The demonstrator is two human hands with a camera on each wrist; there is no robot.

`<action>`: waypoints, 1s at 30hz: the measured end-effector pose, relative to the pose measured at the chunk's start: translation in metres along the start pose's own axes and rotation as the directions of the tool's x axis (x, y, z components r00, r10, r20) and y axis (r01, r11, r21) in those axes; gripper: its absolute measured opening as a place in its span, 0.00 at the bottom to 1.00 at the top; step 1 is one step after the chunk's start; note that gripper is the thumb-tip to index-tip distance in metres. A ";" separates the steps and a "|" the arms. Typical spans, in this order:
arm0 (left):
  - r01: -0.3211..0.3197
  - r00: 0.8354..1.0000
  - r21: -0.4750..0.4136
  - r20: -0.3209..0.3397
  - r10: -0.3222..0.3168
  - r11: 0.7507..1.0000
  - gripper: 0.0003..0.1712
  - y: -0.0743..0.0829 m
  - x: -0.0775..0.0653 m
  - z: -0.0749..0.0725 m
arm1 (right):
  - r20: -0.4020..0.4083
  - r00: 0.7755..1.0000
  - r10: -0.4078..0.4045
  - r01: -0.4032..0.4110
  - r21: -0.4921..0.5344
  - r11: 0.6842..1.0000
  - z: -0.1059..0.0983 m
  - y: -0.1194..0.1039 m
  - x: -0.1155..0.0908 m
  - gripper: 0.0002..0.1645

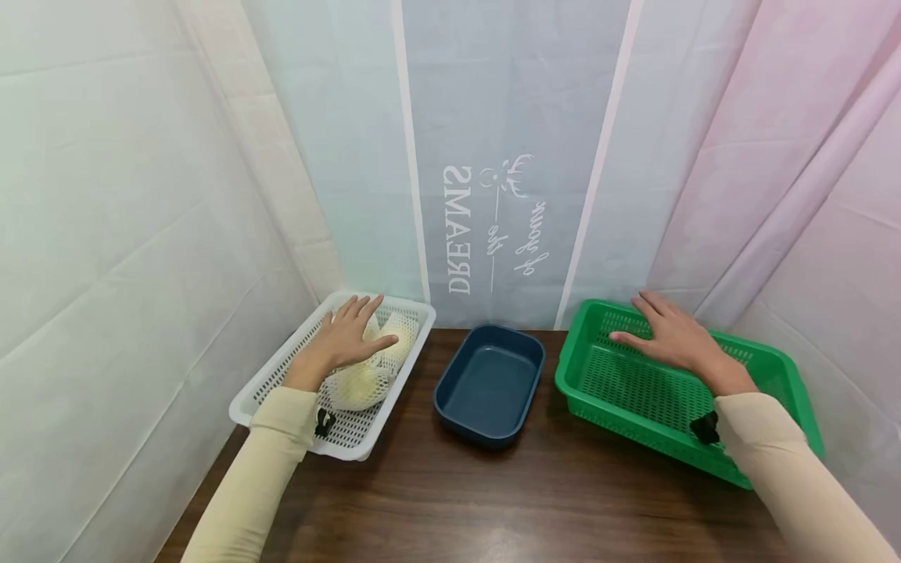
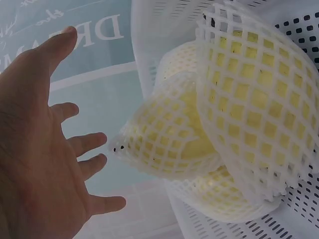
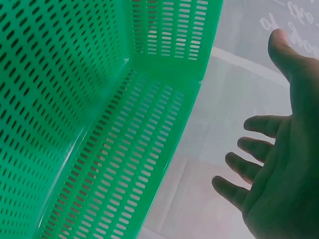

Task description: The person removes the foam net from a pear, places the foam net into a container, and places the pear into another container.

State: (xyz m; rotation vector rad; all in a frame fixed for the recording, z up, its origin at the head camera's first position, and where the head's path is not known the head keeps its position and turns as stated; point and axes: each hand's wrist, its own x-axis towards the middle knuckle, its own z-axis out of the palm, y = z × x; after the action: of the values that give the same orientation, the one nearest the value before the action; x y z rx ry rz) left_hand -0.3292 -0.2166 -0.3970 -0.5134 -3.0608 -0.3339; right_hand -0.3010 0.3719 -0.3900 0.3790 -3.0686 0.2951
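Note:
My left hand (image 1: 342, 338) hovers over the white basket (image 1: 246, 395), its fingers spread and nothing in its grasp. Inside that basket lie several pale yellow, rounded fruits in white foam nets; one netted fruit (image 2: 259, 99) sits closest in the left wrist view, with a second netted fruit (image 2: 167, 132) beside it, nearer the fingertips. Above the green basket (image 1: 633, 383) is my right hand (image 1: 672, 336), fingers extended and thumb apart, holding nothing. The right wrist view shows the slotted inside of the green basket, with no objects visible in it.
Between the two baskets a dark blue rectangular tray (image 1: 489, 383) stands on the brown wooden table (image 1: 450, 500). Behind them hangs a printed curtain (image 1: 493, 117) with mirrored lettering. White cloth (image 1: 105, 234) closes off the left side, and pink and white cloth hangs at the right.

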 end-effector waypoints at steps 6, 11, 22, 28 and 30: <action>-0.025 0.999 -0.018 -0.031 0.025 1.000 0.53 -0.001 -0.004 0.000 | -0.049 0.999 -0.009 0.012 0.061 0.998 -0.001 -0.016 -0.004 0.57; -0.050 0.997 -0.037 -0.057 0.048 0.998 0.49 0.001 -0.008 -0.002 | -0.079 0.997 -0.026 0.035 0.109 0.993 -0.004 -0.028 -0.008 0.49; -0.085 0.991 -0.033 -0.108 0.081 0.996 0.45 0.006 -0.012 -0.002 | -0.081 0.993 -0.081 0.093 0.162 0.982 -0.011 -0.062 -0.016 0.39; -0.108 0.985 -0.039 -0.142 0.101 0.993 0.42 0.007 -0.014 -0.004 | -0.086 0.990 -0.110 0.125 0.190 0.974 -0.011 -0.091 -0.016 0.32; -0.113 0.984 -0.040 -0.146 0.106 0.993 0.41 0.008 -0.015 -0.004 | -0.095 0.988 -0.120 0.137 0.196 0.971 -0.010 -0.101 -0.016 0.30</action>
State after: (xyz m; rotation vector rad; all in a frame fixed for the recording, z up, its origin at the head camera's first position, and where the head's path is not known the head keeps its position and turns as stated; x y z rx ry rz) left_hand -0.3127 -0.2153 -0.3921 -0.6272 -2.8789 -0.4225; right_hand -0.2610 0.2818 -0.3630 0.5560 -2.9238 0.6030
